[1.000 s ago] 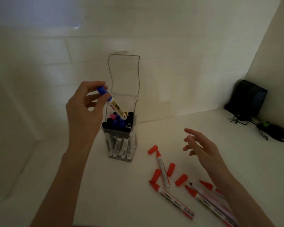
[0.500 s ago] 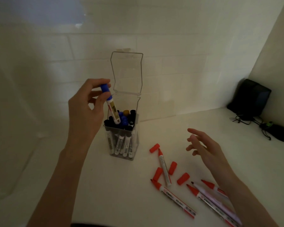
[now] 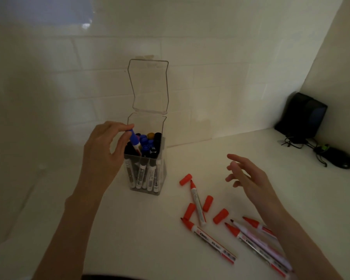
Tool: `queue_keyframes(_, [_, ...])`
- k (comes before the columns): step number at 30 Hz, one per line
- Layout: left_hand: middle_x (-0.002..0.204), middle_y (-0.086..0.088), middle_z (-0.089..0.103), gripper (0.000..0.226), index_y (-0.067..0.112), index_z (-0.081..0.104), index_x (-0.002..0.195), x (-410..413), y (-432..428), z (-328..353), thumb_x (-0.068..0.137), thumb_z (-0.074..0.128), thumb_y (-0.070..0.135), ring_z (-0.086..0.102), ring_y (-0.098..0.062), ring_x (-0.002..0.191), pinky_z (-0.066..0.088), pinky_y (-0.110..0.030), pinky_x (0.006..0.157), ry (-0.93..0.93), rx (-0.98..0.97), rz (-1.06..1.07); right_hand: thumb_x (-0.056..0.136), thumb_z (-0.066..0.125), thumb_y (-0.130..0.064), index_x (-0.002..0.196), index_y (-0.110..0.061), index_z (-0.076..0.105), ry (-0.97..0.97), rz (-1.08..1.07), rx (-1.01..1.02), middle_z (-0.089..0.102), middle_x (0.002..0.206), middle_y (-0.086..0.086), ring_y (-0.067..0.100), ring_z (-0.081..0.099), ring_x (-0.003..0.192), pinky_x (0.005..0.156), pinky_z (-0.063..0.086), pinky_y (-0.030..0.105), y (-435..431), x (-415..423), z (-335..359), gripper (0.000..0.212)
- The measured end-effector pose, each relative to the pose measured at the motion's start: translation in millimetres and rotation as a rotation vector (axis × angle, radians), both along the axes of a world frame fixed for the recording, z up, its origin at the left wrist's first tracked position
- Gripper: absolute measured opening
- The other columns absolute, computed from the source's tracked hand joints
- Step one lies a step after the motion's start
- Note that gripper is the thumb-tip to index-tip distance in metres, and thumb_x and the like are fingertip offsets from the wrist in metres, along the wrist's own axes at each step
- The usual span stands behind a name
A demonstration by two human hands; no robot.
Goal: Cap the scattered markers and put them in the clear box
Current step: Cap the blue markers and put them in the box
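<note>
A clear box (image 3: pixel 162 174) stands on the white surface with its hinged lid (image 3: pixel 150 85) upright. Several capped markers fill it. My left hand (image 3: pixel 103 150) pinches a blue-capped marker (image 3: pixel 134 140) by its cap; most of its body is down inside the box at the left side. My right hand (image 3: pixel 249 176) hovers with fingers spread above the scattered items. Several uncapped red markers lie there, one (image 3: pixel 197 203) nearest the box, another (image 3: pixel 210 239) in front, more (image 3: pixel 257 241) under my right forearm. Several loose red caps (image 3: pixel 186 179) lie among them.
A black speaker (image 3: pixel 302 116) stands in the far right corner with cables, and a black mouse (image 3: pixel 340 160) lies beside it. A tiled wall rises right behind the box. A side wall closes the right.
My left hand has lowered the blue-capped marker from a slant above the box to nearly all the way inside. My right hand has stayed hovering over the red markers.
</note>
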State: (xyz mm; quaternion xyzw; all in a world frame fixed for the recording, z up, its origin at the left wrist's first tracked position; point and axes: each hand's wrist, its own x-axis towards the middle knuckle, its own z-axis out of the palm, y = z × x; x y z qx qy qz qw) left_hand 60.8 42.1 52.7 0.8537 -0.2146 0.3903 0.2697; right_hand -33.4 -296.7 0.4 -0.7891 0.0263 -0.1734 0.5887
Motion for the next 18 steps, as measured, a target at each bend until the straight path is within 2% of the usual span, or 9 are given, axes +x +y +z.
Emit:
queue_keyframes(2, [0.115,-0.008,0.056,0.025,0.003,0.071,0.104,-0.1,-6.8,-14.4,0.103,0.054,0.021,0.055,-0.020,0.100,0.050,-0.031,0.083,0.012,0.051,-0.032,0.097,0.055,-0.038,0.126,-0.028,0.065,-0.001,-0.009,0.009,0.068,0.105,0.001,0.017,0.071,0.084,0.074,0.057,0.029,-0.9,-0.2,0.8,0.032])
queue_keyframes(5, [0.127,-0.003,0.044,0.036,0.001,0.068,0.114,-9.4,-18.5,-31.0,0.108,0.039,0.022,0.050,0.000,0.108,0.048,-0.014,0.089,0.068,-0.130,-0.181,0.098,0.055,-0.038,0.126,-0.029,0.065,0.002,-0.033,0.021,0.068,0.104,0.001,0.017,0.071,0.083,0.074,0.057,0.029,-4.3,-1.3,1.8,0.031])
queue_keyframes(6, [0.130,-0.002,0.041,0.038,0.001,0.066,0.119,-10.3,-20.9,-35.4,0.109,0.036,0.023,0.048,0.002,0.112,0.047,-0.014,0.093,0.077,-0.166,-0.201,0.098,0.055,-0.038,0.125,-0.030,0.065,0.009,-0.046,0.015,0.069,0.103,0.000,0.016,0.071,0.083,0.073,0.057,0.028,-6.5,-1.2,1.0,0.030])
queue_keyframes(7, [0.133,-0.003,0.040,0.040,0.001,0.065,0.123,-10.5,-23.5,-39.2,0.108,0.037,0.025,0.047,-0.001,0.118,0.048,-0.020,0.098,0.087,-0.168,-0.196,0.099,0.056,-0.037,0.124,-0.030,0.065,0.018,-0.059,0.000,0.069,0.103,-0.001,0.014,0.071,0.082,0.073,0.057,0.028,-8.9,-0.7,-0.3,0.028])
queue_keyframes(9, [0.139,-0.011,0.038,0.043,0.002,0.059,0.132,-8.0,-29.7,-48.7,0.107,0.037,0.029,0.043,-0.021,0.129,0.047,-0.042,0.107,0.090,-0.113,-0.146,0.098,0.059,-0.035,0.122,-0.030,0.066,0.046,-0.082,-0.054,0.069,0.101,-0.001,0.009,0.070,0.079,0.072,0.056,0.030,-15.0,1.9,-3.5,0.026])
queue_keyframes(11, [0.146,-0.014,0.032,0.049,0.005,0.046,0.146,-7.1,-39.3,-57.0,0.107,0.033,0.033,0.036,-0.029,0.136,0.037,-0.052,0.114,0.127,-0.143,-0.134,0.097,0.062,-0.029,0.118,-0.027,0.069,0.076,-0.101,-0.107,0.071,0.099,0.001,0.005,0.069,0.075,0.071,0.056,0.034,-21.8,4.9,-6.3,0.022])
queue_keyframes(14, [0.155,-0.013,0.022,0.054,0.007,0.028,0.156,-8.3,-53.4,-62.8,0.108,0.034,0.031,0.030,-0.026,0.144,0.031,-0.051,0.120,0.155,-0.234,-0.184,0.097,0.063,-0.020,0.113,-0.022,0.072,0.080,-0.133,-0.149,0.072,0.094,0.003,0.003,0.067,0.069,0.066,0.054,0.034,-32.3,6.3,-8.3,0.018])
queue_keyframes(18, [0.159,-0.015,0.017,0.056,0.004,0.023,0.157,-8.9,-75.4,-61.3,0.107,0.040,0.023,0.028,-0.027,0.147,0.031,-0.045,0.121,0.146,-0.258,-0.173,0.097,0.062,-0.018,0.110,-0.024,0.074,0.060,-0.248,-0.136,0.071,0.090,-0.001,0.008,0.067,0.074,0.064,0.051,0.019,-50.1,5.0,-6.4,0.019])
